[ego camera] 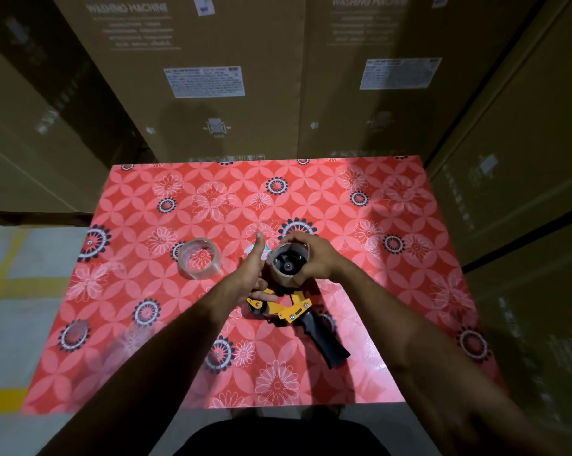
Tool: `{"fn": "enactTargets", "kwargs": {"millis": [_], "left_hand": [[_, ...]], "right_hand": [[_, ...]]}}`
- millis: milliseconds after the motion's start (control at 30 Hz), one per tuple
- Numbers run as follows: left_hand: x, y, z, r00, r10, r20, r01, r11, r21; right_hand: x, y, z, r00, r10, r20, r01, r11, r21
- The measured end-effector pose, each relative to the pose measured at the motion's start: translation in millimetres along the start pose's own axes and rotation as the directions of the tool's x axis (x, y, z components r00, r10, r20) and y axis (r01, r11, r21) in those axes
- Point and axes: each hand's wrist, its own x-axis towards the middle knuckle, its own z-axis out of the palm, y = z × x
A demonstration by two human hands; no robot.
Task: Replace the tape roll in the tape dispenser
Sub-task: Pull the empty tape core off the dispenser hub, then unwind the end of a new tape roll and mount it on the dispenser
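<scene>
- Head view: I am standing at a table with a red flowered cover, and tall cardboard boxes are walling it in on the far side and both flanks.
- The dispenser is lying on its side near the middle of the table, its black handle pointing back toward me and to my right, its yellow frame and hub end pointing away from me.
- My right hand is wrapping its fingers around the old core, a bare brown cardboard ring that looks to be sitting on the black hub, so I am gripping it from the far side and the right.
- My left hand is steadying the yellow frame just beside the core, lower fingers curled on the metal, thumb sticking up; how firm that hold is I cannot tell.
- The new roll, clear tape, is lying flat on the table to the left of both hands, apart from the dispenser.
- I judge the hub axis is pointing up toward me, so the core should be coming off upward; my left hand is nearer the new roll.
</scene>
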Motion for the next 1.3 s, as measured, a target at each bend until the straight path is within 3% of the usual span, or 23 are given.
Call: {"fn": "enactTargets", "kwargs": {"millis": [100, 233, 367, 433, 533, 800, 933, 1133, 1300], "left_hand": [[-4, 0, 1, 1.0, -0.004, -0.022, 0.004, 1.0, 0.011], [-4, 2, 3, 1.0, -0.005, -0.005, 0.005, 1.0, 0.008], [-4, 2, 5, 0.999, 0.034, 0.002, -0.034, 0.998, -0.051], [1, -1, 4, 0.999, 0.045, -0.01, -0.045, 0.998, -0.034], [4, 2, 4, 0.999, 0.013, -0.04, -0.014, 0.999, -0.034], [12, -6, -5, 0.997, 0.07, 0.018, -0.068, 0.993, -0.094], [17, -17, -7, 0.981, 0.195, 0.001, -0.193, 0.975, -0.109], [11, -35, -8, 0.886, 0.433, -0.162, -0.401, 0.894, 0.199], [-4, -59, -12, 0.738, 0.654, -0.166, -0.471, 0.676, 0.567]], "right_hand": [[2, 9, -4, 0.996, -0.035, 0.083, 0.024, 0.992, 0.123], [3, 11, -4, 0.992, -0.008, 0.126, -0.008, 0.992, 0.126], [3, 14, 17, 0.994, 0.089, -0.065, -0.098, 0.984, -0.145], [3, 15, 23, 0.987, 0.048, -0.153, -0.078, 0.978, -0.194], [4, 12, 13, 0.991, -0.008, -0.136, -0.021, 0.977, -0.212], [-5, 17, -31, 0.997, -0.077, 0.016, 0.069, 0.957, 0.283], [-13, 17, -33, 0.983, -0.048, -0.175, 0.107, 0.932, 0.345], [-33, 45, -46, 0.878, 0.049, -0.476, -0.073, 0.997, -0.033], [-30, 66, -65, 0.797, 0.158, -0.583, -0.289, 0.947, -0.138]]}}
